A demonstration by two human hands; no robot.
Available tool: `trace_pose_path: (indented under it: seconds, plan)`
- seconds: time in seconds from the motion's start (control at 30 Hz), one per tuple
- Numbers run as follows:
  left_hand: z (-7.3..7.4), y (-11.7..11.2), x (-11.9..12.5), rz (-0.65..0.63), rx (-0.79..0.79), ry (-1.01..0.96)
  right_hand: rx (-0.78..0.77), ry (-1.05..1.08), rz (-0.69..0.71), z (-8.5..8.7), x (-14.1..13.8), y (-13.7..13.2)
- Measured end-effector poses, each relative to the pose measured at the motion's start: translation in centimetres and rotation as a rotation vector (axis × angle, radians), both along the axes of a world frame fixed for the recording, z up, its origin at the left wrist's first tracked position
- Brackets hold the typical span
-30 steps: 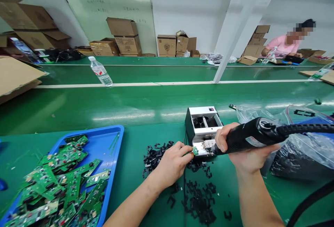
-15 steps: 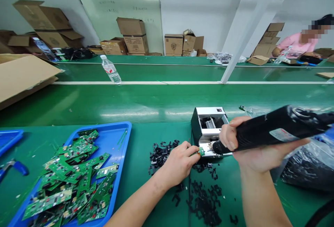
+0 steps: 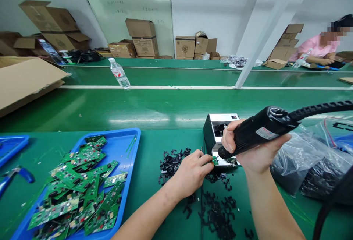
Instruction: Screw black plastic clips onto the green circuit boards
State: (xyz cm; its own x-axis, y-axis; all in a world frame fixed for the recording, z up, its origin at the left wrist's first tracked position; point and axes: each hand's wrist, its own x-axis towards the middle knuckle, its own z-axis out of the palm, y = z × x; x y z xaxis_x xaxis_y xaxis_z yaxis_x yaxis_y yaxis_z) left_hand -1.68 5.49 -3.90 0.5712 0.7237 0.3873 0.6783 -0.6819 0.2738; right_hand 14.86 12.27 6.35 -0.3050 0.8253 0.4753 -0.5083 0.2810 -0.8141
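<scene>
The person's left hand [image 3: 191, 173] pinches a small green circuit board [image 3: 214, 161] between the thumb and fingertips, and this board sits at the front edge of a white-and-black metal bench machine [image 3: 223, 120]. The right hand [image 3: 248, 151] is clenched around the body of a black corded electric screwdriver [image 3: 261, 131], and its thin tip is just beside the board. To the left of the machine lie loose small black plastic pieces [image 3: 171, 164], and further left a blue plastic tray [image 3: 132, 148] holds a heap of green circuit boards [image 3: 79, 192]. To the right of the machine is a clear plastic bag of black parts [image 3: 303, 166]. Only fingers hold the small board, so it could turn under pressure; then the tip may slip and scratch the board or hurt the left fingers. A pull from the heavy cord could also drag the tip sideways.
</scene>
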Motion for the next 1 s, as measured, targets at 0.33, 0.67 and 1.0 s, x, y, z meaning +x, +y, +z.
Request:
trace_pose_path:
  seconds: [0.33, 0.67, 1.0]
  plan:
    - [0.0, -0.1, 0.1, 0.005, 0.019, -0.016, -0.023, -0.015, 0.033, -0.9, -0.3, -0.1]
    - [-0.3, 0.0, -0.1, 0.015, 0.038, -0.026, 0.021, -0.027, -0.035, -0.3, 3.3, -0.6]
    - [-0.4, 0.0, -0.2, 0.0, 0.033, -0.031, -0.024, -0.069, -0.088, -1.9, 4.6, -0.6]
